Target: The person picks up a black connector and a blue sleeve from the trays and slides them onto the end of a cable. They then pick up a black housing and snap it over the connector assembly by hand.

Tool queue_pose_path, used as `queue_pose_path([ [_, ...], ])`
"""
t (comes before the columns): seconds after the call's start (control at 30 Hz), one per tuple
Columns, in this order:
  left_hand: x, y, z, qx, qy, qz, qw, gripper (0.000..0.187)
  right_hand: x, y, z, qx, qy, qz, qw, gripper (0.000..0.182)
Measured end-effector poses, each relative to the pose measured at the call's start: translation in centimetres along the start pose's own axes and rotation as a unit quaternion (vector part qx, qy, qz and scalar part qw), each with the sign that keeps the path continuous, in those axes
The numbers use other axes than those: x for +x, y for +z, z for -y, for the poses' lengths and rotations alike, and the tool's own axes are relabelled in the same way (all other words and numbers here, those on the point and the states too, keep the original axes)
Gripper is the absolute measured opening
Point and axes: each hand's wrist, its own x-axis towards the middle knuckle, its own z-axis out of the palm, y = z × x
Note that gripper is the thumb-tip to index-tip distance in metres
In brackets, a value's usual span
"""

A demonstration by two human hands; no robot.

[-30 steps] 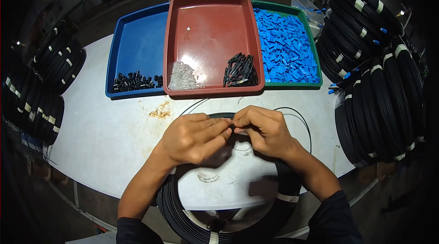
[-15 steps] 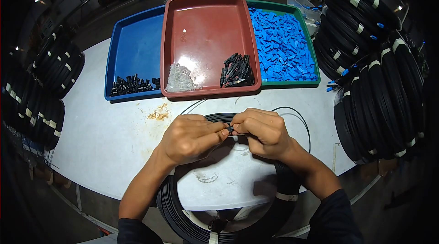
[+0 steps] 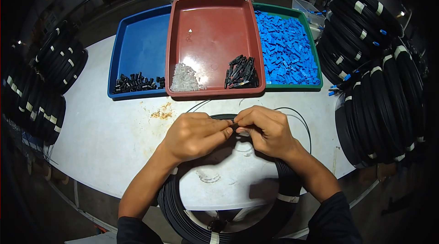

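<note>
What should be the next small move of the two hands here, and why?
Probably press the small dark piece fully onto the cable end: left hand and right hand pinch it together, fingertips touching, above the black cable coil.

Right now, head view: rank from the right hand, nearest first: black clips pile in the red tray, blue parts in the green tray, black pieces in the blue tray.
From the right hand:
1. Black clips pile, red tray, just ahead.
2. Blue parts, green tray, ahead and right.
3. Black pieces, blue tray, far left.
</note>
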Motion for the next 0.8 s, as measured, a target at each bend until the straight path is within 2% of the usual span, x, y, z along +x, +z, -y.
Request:
queue_pose_path([
  [0.07,-0.4,0.4,0.2,-0.093,-0.078,-0.037,0.992,0.007,0.1,-0.1,0.1,-0.024,-0.002,-0.015,1.000,0.019],
  [0.13,-0.3,0.4,0.3,-0.107,-0.085,-0.042,0.990,0.011,0.0,-0.2,0.0,-0.059,0.012,-0.020,0.998,0.022],
  [0.2,0.0,0.1,0.1,-0.146,-0.149,-0.043,0.977,0.015,-0.2,-0.1,-0.3,-0.058,0.005,-0.034,0.998,0.022],
  [0.23,0.1,0.0,-0.1,-0.146,-0.147,-0.042,0.977,0.015,-0.3,0.0,-0.4,-0.056,-0.003,-0.045,0.997,0.021],
  [0.3,0.4,0.1,-0.5,-0.197,-0.262,-0.102,0.939,0.023,-0.3,-0.1,-0.3,-0.054,0.000,-0.050,0.997,0.021],
  [0.4,-0.1,0.1,-0.3,-0.218,-0.283,-0.087,0.930,0.028,-0.5,-0.2,-0.3,-0.056,0.001,-0.053,0.997,0.020],
  [0.47,0.0,-0.3,-0.3,-0.212,-0.286,-0.056,0.933,0.023,-0.4,0.0,-0.4,-0.059,-0.002,-0.053,0.997,0.021],
  [0.53,0.0,-0.5,-0.5,-0.208,-0.314,0.024,0.926,0.019,-0.4,0.0,-0.6,-0.087,-0.046,-0.061,0.993,0.021],
  [0.67,-0.1,-0.2,-0.8,-0.223,-0.311,0.016,0.924,0.017,-0.4,-0.1,-0.5,-0.117,-0.074,-0.053,0.989,0.021],
  [0.8,0.2,0.2,-1.0,-0.225,-0.268,-0.020,0.937,0.015,-0.5,-0.4,-0.2,-0.121,-0.066,-0.047,0.989,0.021],
])
